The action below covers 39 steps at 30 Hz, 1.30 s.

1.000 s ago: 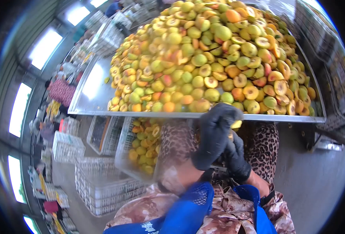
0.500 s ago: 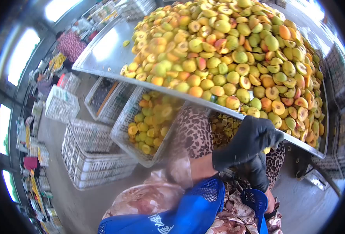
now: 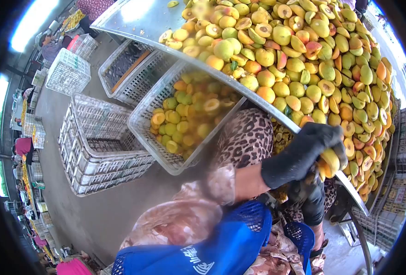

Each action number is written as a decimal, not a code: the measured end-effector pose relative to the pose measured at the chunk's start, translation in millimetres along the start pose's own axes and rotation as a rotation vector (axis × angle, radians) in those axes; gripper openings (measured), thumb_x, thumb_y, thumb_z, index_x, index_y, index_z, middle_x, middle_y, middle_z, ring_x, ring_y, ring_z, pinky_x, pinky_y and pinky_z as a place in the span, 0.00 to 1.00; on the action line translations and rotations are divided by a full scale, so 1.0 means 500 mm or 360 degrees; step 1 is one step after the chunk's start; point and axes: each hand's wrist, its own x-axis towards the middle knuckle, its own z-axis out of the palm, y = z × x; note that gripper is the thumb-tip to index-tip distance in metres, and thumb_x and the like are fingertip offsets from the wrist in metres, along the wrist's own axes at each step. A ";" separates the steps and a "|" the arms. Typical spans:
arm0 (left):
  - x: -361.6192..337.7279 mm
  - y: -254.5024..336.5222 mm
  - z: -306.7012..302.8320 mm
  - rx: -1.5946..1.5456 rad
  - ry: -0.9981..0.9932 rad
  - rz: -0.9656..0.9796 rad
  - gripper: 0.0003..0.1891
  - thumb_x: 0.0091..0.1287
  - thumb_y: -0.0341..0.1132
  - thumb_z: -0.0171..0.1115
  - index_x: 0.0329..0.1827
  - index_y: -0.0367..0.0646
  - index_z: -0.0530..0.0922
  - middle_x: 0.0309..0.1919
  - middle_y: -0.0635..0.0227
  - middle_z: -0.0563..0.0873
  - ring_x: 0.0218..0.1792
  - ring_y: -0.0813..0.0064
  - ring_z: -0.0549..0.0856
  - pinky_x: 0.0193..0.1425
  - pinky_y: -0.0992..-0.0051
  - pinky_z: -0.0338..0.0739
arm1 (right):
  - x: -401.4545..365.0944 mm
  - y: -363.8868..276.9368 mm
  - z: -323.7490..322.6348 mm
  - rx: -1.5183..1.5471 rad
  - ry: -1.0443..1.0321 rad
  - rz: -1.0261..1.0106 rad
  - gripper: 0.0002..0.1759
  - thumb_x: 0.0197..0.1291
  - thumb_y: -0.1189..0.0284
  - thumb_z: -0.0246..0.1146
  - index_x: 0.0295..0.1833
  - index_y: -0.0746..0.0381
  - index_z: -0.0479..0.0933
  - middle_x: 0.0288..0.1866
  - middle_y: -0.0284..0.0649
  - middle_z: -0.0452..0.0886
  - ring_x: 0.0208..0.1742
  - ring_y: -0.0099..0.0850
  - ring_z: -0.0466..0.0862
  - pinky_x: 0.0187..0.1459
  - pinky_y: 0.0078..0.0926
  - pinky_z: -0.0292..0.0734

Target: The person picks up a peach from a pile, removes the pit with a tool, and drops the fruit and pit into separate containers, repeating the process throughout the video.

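My left hand (image 3: 306,151), in a black glove, is closed around yellow apricot halves (image 3: 329,163) at the near edge of the metal table. Just below it, my right hand (image 3: 307,199), also black-gloved, is held close to my lap with its fingers curled. The left hand partly hides it, and what it grips does not show. A large heap of apricots (image 3: 299,64), many of them cut in half, covers the metal table (image 3: 141,27) in front of me. More cut pieces show in the shade under the table edge.
Left of my knee stands a white crate (image 3: 141,123) partly filled with apricots (image 3: 175,117). Beside it are stacked white crates (image 3: 106,160) and another crate holding dark material and a wooden strip (image 3: 130,71). Other people work among crates along the far left.
The view has shifted, with the table edge now steeper. My left hand has turned, so apricot halves show clearly in its fingers. My right hand stays below it.
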 end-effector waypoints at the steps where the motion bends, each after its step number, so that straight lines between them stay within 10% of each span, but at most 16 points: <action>1: -0.008 0.019 -0.022 0.0550 0.0106 0.0417 0.16 0.78 0.43 0.59 0.40 0.37 0.84 0.31 0.65 0.89 0.32 0.75 0.87 0.39 0.73 0.81 | 0.007 -0.012 0.001 0.0105 -0.0149 -0.0002 0.27 0.63 0.45 0.69 0.40 0.62 0.78 0.33 0.33 0.79 0.31 0.24 0.76 0.35 0.23 0.70; 4: -0.054 0.131 -0.114 0.1164 0.0551 0.0732 0.21 0.79 0.49 0.59 0.41 0.38 0.86 0.35 0.62 0.90 0.38 0.71 0.87 0.48 0.70 0.81 | 0.005 -0.011 -0.023 -0.0179 -0.0123 0.0115 0.30 0.61 0.45 0.72 0.44 0.65 0.80 0.32 0.30 0.76 0.34 0.24 0.73 0.37 0.28 0.71; 6: -0.106 0.238 -0.196 0.1210 0.0904 0.0608 0.20 0.77 0.49 0.61 0.44 0.39 0.86 0.38 0.60 0.90 0.43 0.66 0.87 0.57 0.66 0.80 | 0.025 0.028 -0.043 -0.1284 0.0063 -0.0154 0.19 0.63 0.59 0.71 0.48 0.63 0.82 0.35 0.44 0.83 0.28 0.43 0.84 0.34 0.37 0.78; 8: -0.104 0.329 -0.349 0.3180 0.0863 0.1419 0.16 0.74 0.46 0.64 0.51 0.42 0.87 0.51 0.53 0.88 0.56 0.54 0.83 0.65 0.60 0.76 | 0.006 0.064 -0.061 -0.2266 0.0013 -0.0036 0.19 0.59 0.63 0.74 0.44 0.63 0.74 0.30 0.54 0.83 0.30 0.55 0.85 0.30 0.46 0.78; 12: 0.014 0.382 -0.378 0.3500 0.0939 0.1119 0.26 0.62 0.37 0.74 0.64 0.42 0.81 0.70 0.51 0.75 0.68 0.46 0.74 0.69 0.53 0.73 | 0.039 0.003 0.037 -0.2147 -0.0069 -0.0394 0.19 0.52 0.62 0.76 0.43 0.58 0.76 0.34 0.50 0.80 0.32 0.54 0.84 0.30 0.49 0.77; 14: 0.085 0.365 -0.452 0.3815 0.0991 0.0852 0.27 0.60 0.37 0.71 0.64 0.42 0.79 0.62 0.51 0.80 0.61 0.45 0.78 0.67 0.53 0.74 | 0.053 -0.007 0.038 -0.2325 -0.0057 -0.0461 0.18 0.47 0.61 0.75 0.43 0.53 0.79 0.41 0.48 0.77 0.33 0.48 0.84 0.31 0.46 0.78; 18: 0.018 0.426 -0.397 0.3096 0.0695 0.1318 0.25 0.61 0.29 0.67 0.65 0.39 0.79 0.61 0.51 0.81 0.64 0.48 0.77 0.70 0.57 0.73 | 0.074 -0.067 0.052 -0.2337 0.0233 -0.0648 0.18 0.56 0.60 0.74 0.43 0.57 0.75 0.33 0.49 0.81 0.31 0.51 0.85 0.28 0.47 0.77; 20: -0.097 0.487 -0.391 0.3816 0.0719 0.1073 0.27 0.69 0.45 0.66 0.68 0.39 0.79 0.70 0.49 0.76 0.70 0.39 0.72 0.74 0.47 0.67 | 0.081 -0.072 0.052 -0.2032 0.0521 -0.0491 0.19 0.61 0.59 0.73 0.44 0.60 0.74 0.28 0.49 0.85 0.30 0.51 0.87 0.27 0.48 0.79; 25: -0.061 0.532 -0.342 0.3588 0.0895 0.1108 0.37 0.74 0.65 0.56 0.72 0.42 0.77 0.82 0.49 0.63 0.82 0.36 0.55 0.82 0.44 0.54 | 0.111 -0.084 0.044 -0.2197 0.0385 -0.0800 0.19 0.61 0.58 0.72 0.46 0.59 0.75 0.36 0.51 0.86 0.35 0.52 0.87 0.34 0.49 0.81; 39: 0.712 0.054 0.011 0.3135 -0.0698 0.1587 0.40 0.72 0.59 0.64 0.79 0.43 0.68 0.81 0.45 0.63 0.80 0.37 0.60 0.83 0.48 0.55 | -0.105 0.013 -0.261 -0.2057 0.1144 -0.0463 0.13 0.54 0.65 0.71 0.43 0.55 0.82 0.34 0.41 0.82 0.36 0.45 0.85 0.37 0.45 0.79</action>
